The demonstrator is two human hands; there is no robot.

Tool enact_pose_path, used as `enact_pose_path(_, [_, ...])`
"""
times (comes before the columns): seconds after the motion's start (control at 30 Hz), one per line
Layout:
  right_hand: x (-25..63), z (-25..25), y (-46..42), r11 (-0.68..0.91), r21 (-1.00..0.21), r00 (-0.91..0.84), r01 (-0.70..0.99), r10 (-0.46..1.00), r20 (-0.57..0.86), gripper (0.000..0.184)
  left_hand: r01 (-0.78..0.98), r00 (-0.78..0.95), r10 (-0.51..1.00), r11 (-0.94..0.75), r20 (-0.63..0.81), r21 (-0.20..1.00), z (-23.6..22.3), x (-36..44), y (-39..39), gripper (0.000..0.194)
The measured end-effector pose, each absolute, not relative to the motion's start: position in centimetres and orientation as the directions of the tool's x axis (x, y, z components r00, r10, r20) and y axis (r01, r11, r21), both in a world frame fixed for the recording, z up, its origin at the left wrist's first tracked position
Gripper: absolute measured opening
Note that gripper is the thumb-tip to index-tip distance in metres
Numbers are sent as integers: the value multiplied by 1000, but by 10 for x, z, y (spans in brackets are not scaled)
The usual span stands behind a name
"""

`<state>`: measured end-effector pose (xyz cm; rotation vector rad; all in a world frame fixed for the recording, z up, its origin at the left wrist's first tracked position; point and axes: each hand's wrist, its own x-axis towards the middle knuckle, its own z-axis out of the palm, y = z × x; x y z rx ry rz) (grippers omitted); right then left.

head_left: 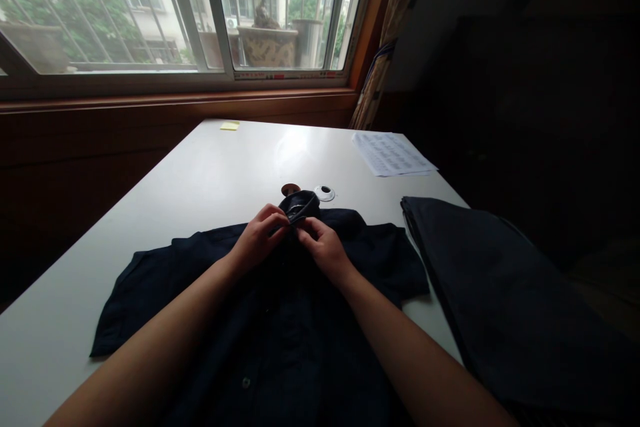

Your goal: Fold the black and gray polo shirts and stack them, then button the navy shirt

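Note:
A dark navy short-sleeved shirt (295,340) lies front up on the white table, its sleeves spread to both sides. Its collar (316,203) stands up in a ring at the far end. My left hand (261,233) pinches the left front of the collar. From the other side, my right hand (323,245) grips the collar's right front, and the fingertips of both hands nearly meet there. Whether a button sits between them is hidden. Lower on the shirt front a small button (246,382) shows.
On the white table (200,173), a folded dark garment (500,293) lies at the right. Printed sheets (393,153) rest at the far right and a yellow sticky note (230,125) at the far left. Beyond the collar are a round hole (291,189) and a white ring-shaped cover (325,193).

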<state>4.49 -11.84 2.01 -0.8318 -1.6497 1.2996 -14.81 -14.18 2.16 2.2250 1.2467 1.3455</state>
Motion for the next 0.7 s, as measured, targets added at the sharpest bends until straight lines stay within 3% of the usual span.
enact_pose_path(0.27, [47,17,-116,145,-988,-435,-53,887,153,22,570,190,766,-595,614,567,22,-148,-141,7])
enact_pose_path(0.43, [49,16,-114,146,-989,-447,-26,883,142,18,554,239,759,-619,606,557,21,-151,-141,20])
enact_pose_path(0.7, [47,21,-117,104,-994,-457,-44,883,113,23,571,243,746,-626,620,531,23,-153,-143,11])
